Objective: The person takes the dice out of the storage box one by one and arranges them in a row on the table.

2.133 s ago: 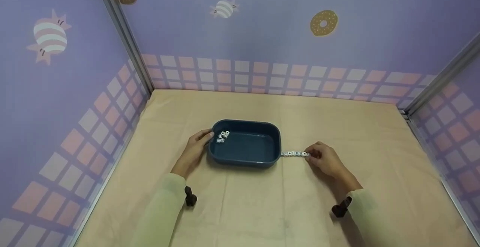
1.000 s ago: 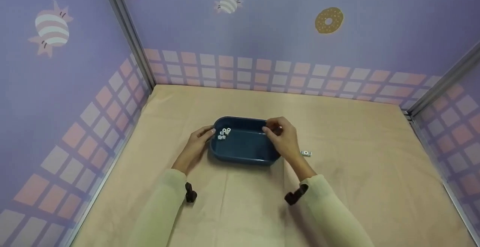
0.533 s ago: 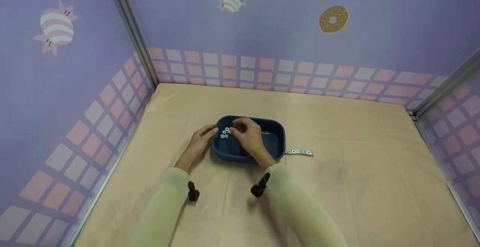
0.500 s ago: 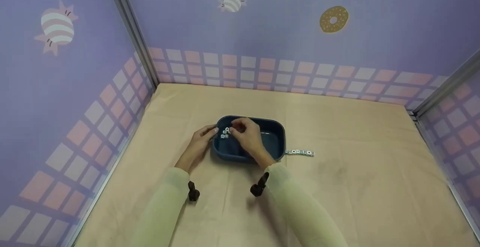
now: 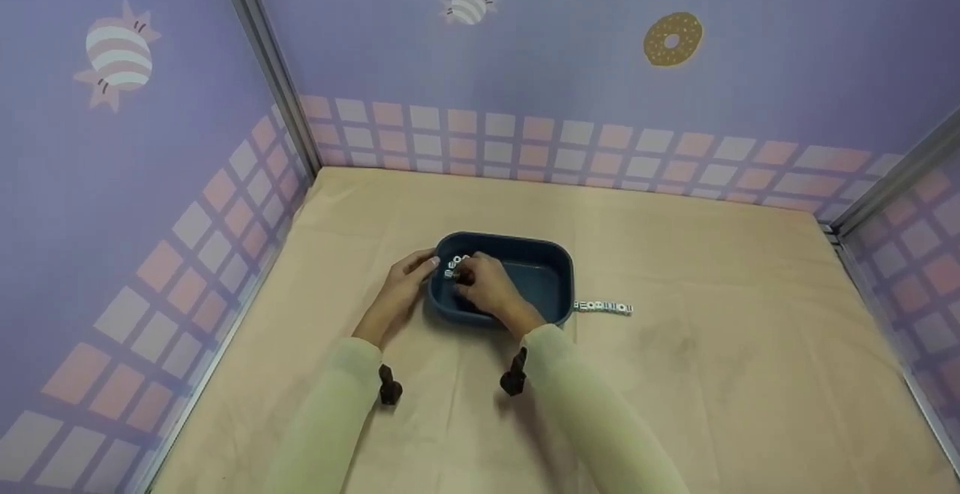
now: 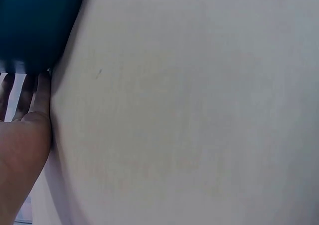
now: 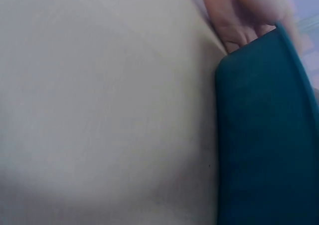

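A dark blue rectangular dish sits mid-table. My left hand holds its left end, thumb at the rim and fingers along the outer wall, as the left wrist view also shows. Inside the dish, small white cubes with dark markings lie at the left side. My right hand reaches over the front rim with curled fingertips right at these cubes and covers some of them. I cannot tell whether a cube is between its fingers. A straight row of similar marked cubes lies on the table against the dish's right side.
A pale cloth covers the table. Purple patterned panels stand at the back and both sides, joined by metal posts. The dish's wall fills the right of the right wrist view.
The right hand has left the cube row, crossed the dish leftward and lowered to the loose cubes, shifting slightly toward the front lately. The left hand stays at the dish's end.
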Demonstrator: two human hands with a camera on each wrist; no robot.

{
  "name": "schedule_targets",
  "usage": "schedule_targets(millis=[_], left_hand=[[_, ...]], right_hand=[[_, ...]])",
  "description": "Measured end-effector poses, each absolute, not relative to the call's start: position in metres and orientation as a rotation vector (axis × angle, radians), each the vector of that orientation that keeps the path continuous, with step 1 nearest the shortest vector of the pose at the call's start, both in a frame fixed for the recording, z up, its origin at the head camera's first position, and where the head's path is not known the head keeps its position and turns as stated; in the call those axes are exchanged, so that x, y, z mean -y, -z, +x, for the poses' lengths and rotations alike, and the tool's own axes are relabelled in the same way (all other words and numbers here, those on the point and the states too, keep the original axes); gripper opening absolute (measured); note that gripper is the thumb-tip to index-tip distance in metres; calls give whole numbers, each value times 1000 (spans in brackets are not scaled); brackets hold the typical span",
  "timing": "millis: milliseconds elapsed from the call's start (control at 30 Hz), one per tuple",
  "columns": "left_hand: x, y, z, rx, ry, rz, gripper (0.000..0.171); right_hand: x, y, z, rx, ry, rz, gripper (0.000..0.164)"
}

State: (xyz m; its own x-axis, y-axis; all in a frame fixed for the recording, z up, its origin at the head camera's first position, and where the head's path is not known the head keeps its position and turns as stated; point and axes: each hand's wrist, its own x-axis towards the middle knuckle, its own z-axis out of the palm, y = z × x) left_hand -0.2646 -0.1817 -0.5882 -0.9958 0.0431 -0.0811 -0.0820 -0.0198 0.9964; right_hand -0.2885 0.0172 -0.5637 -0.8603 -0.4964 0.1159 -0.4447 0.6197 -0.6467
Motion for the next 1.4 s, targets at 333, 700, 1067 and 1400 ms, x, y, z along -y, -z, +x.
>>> schedule_targets(millis=[333, 700, 1067, 1400], left_hand=[[182, 589, -266, -2115, -2185, -58, 45], [184, 585, -264, -2105, -2199, -76, 45], [179, 590, -266, -2120, -2192, -102, 45], [183, 589, -266, -2117, -2180, -60, 48]], right_hand=[[-17, 567, -290, -2785, 990, -786, 13], [-14, 559, -285, -2867, 944, -857, 8], [-65, 544, -269, -2845, 1298, -1081, 10], [-204, 535, -253, -2900, 1452, -953, 9]])
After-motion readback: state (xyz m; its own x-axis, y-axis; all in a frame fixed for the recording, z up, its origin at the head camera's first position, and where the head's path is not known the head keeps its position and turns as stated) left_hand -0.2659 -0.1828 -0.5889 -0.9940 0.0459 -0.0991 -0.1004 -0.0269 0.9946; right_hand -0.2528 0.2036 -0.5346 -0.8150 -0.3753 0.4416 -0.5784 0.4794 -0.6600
